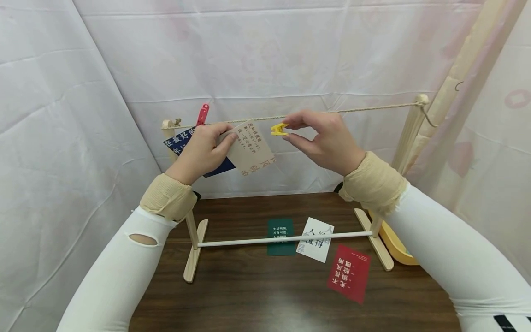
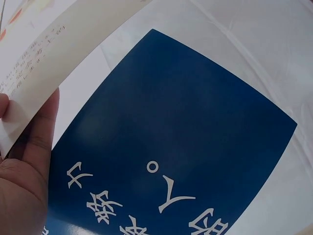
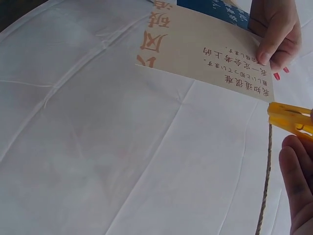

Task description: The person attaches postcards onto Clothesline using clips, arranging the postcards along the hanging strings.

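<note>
My left hand (image 1: 204, 150) pinches a cream card (image 1: 252, 150) printed with brown characters, its upper edge right at the rope (image 1: 369, 109). Between thumb and fingers, my right hand (image 1: 327, 138) holds a yellow clothespin (image 1: 280, 129), close to the card's top corner in the right wrist view. Behind the left hand, a dark blue card (image 2: 176, 112) with white characters hangs tilted at the rope's left end. A red clothespin (image 1: 203, 115) stands up at that card's top, its lower end partly hidden by the left hand.
The rope spans a wooden frame with a right post (image 1: 408, 133) and a white lower bar (image 1: 249, 241). On the brown table (image 1: 249, 295) lie a green card (image 1: 280, 230), a white card (image 1: 315, 240) and a red card (image 1: 349, 274). A yellow container (image 1: 398, 246) sits beyond the right foot.
</note>
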Demonstrator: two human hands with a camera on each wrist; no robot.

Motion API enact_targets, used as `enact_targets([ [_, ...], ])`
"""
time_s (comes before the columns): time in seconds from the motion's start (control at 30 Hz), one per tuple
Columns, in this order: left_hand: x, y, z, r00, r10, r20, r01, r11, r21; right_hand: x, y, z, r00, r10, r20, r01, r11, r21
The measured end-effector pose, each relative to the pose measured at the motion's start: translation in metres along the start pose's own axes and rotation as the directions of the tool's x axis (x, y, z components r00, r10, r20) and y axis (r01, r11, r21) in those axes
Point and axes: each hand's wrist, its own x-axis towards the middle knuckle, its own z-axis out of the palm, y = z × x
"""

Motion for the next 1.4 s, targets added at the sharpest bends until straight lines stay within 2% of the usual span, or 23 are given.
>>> enact_targets([
  [0.33, 0.0, 0.001, 0.0, 1.0, -0.012, 0.002, 0.012, 1.0, 0.014, 0.017, 0.001, 0.01, 0.995, -0.059, -0.076, 0.06, 0.998, 0.016],
  [0.53, 0.0, 0.003, -0.003, 1.0, -0.024, 0.011, 0.024, 1.0, 0.013, 0.027, 0.002, 0.018, 0.993, -0.034, -0.112, 0.043, 0.996, 0.079],
  [0.67, -0.001, 0.004, -0.003, 1.0, -0.025, 0.01, 0.024, 1.0, 0.015, 0.032, 0.001, 0.022, 0.992, 0.024, -0.122, -0.01, 0.993, 0.118],
  [0.87, 0.0, 0.005, -0.002, 0.999, -0.027, 0.018, 0.027, 1.0, 0.006, 0.039, 0.001, 0.025, 0.988, 0.126, -0.086, -0.114, 0.985, 0.129],
  [1.1, 0.0, 0.005, -0.002, 0.999, -0.032, 0.022, 0.032, 0.999, 0.012, 0.048, 0.001, 0.029, 0.971, 0.238, -0.03, -0.228, 0.956, 0.184],
  [1.23, 0.0, 0.005, -0.002, 0.999, -0.036, 0.02, 0.036, 0.999, 0.014, 0.054, 0.0, 0.032, 0.963, 0.268, 0.0, -0.261, 0.94, 0.221],
  [1.4, -0.001, 0.005, -0.003, 1.0, -0.024, 0.011, 0.024, 1.0, 0.02, 0.059, -0.002, 0.034, 0.957, 0.288, 0.036, -0.29, 0.936, 0.2],
])
